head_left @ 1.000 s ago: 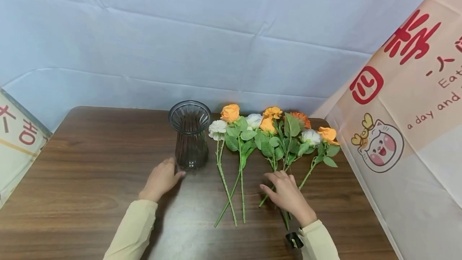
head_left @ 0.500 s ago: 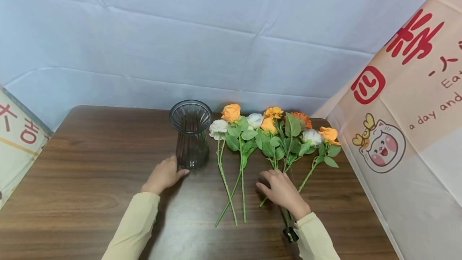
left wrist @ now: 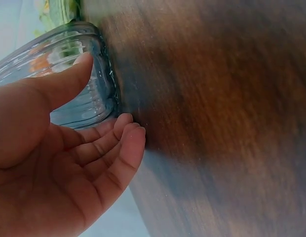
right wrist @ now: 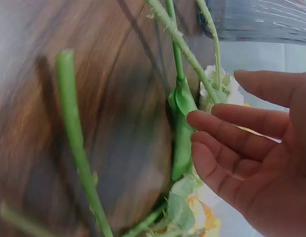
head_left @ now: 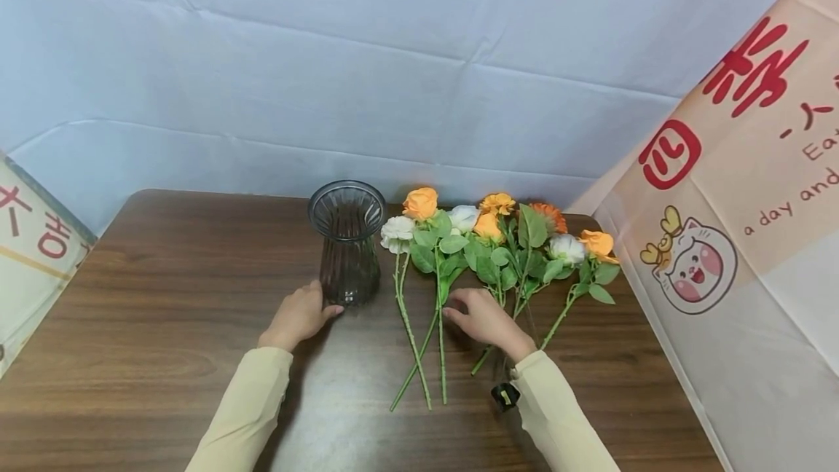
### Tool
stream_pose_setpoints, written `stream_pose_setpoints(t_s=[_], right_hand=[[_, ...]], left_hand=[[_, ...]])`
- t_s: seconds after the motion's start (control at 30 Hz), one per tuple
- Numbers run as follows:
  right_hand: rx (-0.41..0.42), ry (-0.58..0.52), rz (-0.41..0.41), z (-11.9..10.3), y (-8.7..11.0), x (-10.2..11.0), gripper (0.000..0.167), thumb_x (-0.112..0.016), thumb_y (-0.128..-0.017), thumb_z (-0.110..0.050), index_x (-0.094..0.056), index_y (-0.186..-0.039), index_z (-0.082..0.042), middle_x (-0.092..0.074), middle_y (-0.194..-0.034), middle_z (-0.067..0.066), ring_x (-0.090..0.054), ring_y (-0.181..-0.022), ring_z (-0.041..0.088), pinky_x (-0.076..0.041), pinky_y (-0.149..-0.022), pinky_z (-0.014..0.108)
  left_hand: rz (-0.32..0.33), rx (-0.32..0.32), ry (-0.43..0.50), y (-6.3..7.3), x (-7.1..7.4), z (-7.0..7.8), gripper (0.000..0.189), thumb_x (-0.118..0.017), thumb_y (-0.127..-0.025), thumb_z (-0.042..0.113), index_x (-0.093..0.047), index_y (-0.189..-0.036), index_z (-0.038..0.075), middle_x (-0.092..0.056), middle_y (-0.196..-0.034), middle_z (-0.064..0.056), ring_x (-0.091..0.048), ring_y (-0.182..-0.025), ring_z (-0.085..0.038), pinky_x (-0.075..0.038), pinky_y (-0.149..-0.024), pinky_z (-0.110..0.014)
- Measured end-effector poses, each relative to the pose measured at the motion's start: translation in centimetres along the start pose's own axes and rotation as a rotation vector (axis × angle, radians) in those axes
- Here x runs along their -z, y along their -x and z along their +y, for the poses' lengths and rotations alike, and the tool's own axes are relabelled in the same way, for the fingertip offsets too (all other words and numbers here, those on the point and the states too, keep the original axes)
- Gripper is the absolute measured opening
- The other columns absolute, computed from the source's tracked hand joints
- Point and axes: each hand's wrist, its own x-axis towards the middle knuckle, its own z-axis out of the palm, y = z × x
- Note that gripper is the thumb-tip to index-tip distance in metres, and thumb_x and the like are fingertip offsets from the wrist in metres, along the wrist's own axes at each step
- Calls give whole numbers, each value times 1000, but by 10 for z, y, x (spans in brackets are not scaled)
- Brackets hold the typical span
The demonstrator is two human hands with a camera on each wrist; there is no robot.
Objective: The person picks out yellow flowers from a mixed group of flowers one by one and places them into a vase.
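- Stems point(head_left: 417, 355) cross between the vase point(head_left: 349, 268) and my right hand point(head_left: 485, 319), its fingers loose
- My left hand point(head_left: 298, 317): relaxed, beside the vase
- Cloth point(head_left: 295, 57) hangs behind the counter point(head_left: 164, 319)

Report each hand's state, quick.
Left hand: open, beside the vase; contact can't be told.
Right hand: open, holding nothing, near a flower stem.

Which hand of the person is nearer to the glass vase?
Left. The left hand is beside the base of the glass vase; the right hand is farther away, beside a flower stem.
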Motion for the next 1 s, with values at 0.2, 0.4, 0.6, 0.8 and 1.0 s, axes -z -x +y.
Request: stream_pose_setpoints(t_s=[0.2,0.4,0.6,0.8,1.0], right_hand=[[-94,-28,46,-1,-14,-6,12,-63,-86,-12,-66,-92,-2,-63,-74,3,-55,-62,11,-46,-56,29],[-153,-35,109,-4,-22,-14,7,-63,-85,-8,-64,-85,-1,-59,-69,3,-52,-58,14,-43,-52,29],[-270,-131,142,-7,-26,-21,11,-63,-84,-8,-64,-89,2,-62,-73,6,-57,-62,16,-47,-56,30],[-363,-272,153,-9,-28,-22,8,-58,-81,1,-59,-74,2,-56,-53,6,-55,-44,19,-44,-46,28],[-448,-391,152,-6,-24,-22,14,-56,-80,5,-56,-67,0,-55,-49,9,-52,-39,16,-48,-43,32]], left_hand=[[2,2,-17,-1,-1,1,51,-62,-86,35,-46,-102,-12,-57,-99,-30,-56,-93,-44,-45,-79,-50],[7,3,-26,0,-2,0,53,-62,-86,35,-45,-104,-12,-56,-100,-31,-55,-94,-44,-45,-79,-50],[17,7,-8,0,-3,0,51,-63,-86,35,-45,-102,-10,-57,-97,-29,-57,-91,-43,-45,-77,-50],[12,14,-10,0,-4,1,53,-63,-86,35,-45,-105,-11,-57,-99,-29,-57,-91,-42,-46,-77,-50],[8,23,-14,1,-3,2,57,-62,-86,35,-44,-110,-13,-56,-102,-30,-56,-94,-44,-45,-79,-50]])
